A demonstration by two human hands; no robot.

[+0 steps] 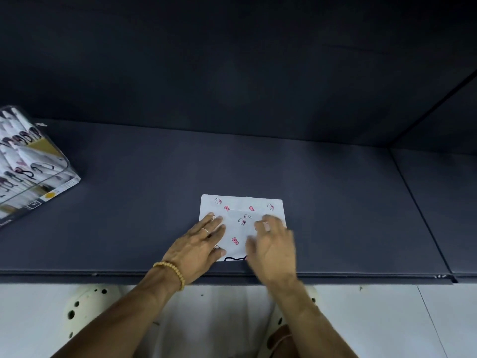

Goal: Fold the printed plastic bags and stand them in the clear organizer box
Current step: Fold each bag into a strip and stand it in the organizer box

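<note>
**Both hands working a printed bag flat on the dark desk**

The left hand (204, 241) is lying on the left part of the folded printed bag (242, 223), its fingers straight and together, pressing the plastic flat; its grip is closing round nothing. A ring is showing on one finger and a beaded bracelet (173, 271) is sitting at the wrist. The right hand (273, 244) is blurred over the bag's right part, its fingers loosely bent; whether its grip is pinching the plastic or only touching it cannot be told.

The bag, white with small pink bows and cat faces, is lying as a folded rectangle near the front edge of the desk (335, 202), a smaller folded layer showing on top of it.

Well apart, at the far left of the desk, the clear organizer box (38, 171) is standing, already holding rows of folded printed bags upright.

Below the desk edge, pale perforated shoes (85, 306) are showing on a light floor (374, 319).
</note>
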